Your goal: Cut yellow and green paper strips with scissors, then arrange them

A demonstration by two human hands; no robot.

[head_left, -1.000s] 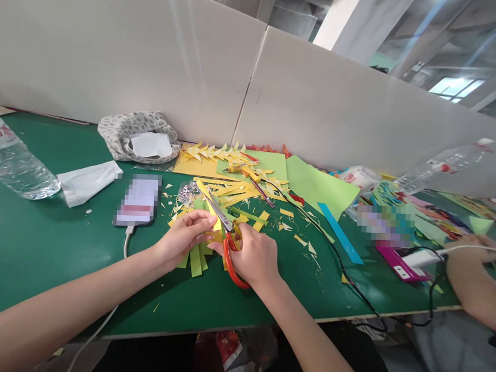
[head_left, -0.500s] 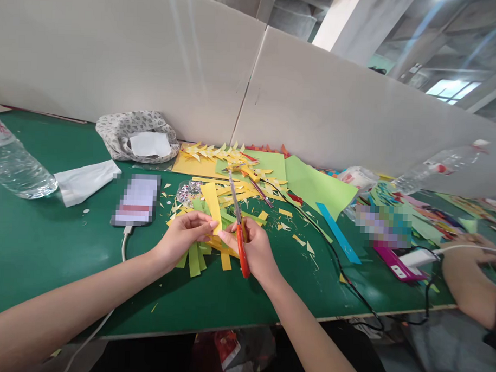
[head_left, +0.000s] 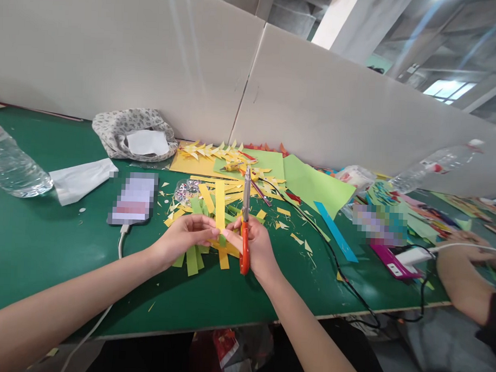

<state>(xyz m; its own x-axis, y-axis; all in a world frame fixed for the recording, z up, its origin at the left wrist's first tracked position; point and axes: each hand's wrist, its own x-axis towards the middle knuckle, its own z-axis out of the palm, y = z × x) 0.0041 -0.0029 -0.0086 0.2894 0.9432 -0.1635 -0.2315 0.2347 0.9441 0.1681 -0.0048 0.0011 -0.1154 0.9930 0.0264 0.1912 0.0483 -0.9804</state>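
My left hand (head_left: 187,236) pinches the lower end of a yellow paper strip (head_left: 219,204), which stands up from my fingers. My right hand (head_left: 257,247) is closed round the orange handles of a pair of scissors (head_left: 245,218); its blades are together and point up and away. The right thumb and forefinger also touch the strip's base. Under both hands lie green and yellow paper strips (head_left: 194,257) and small offcuts on the green table (head_left: 46,244).
A phone (head_left: 133,198) on a cable lies left of my hands, with a tissue (head_left: 83,179), a water bottle (head_left: 12,167) and a cloth pouch (head_left: 131,133) beyond. Coloured paper sheets (head_left: 313,183) and a black cable (head_left: 335,259) lie right. Another person's arm (head_left: 464,275) is at the far right.
The scissors have swung from lying across the strip, blades open, to upright with blades closed. The yellow strip now stands more upright between my hands.
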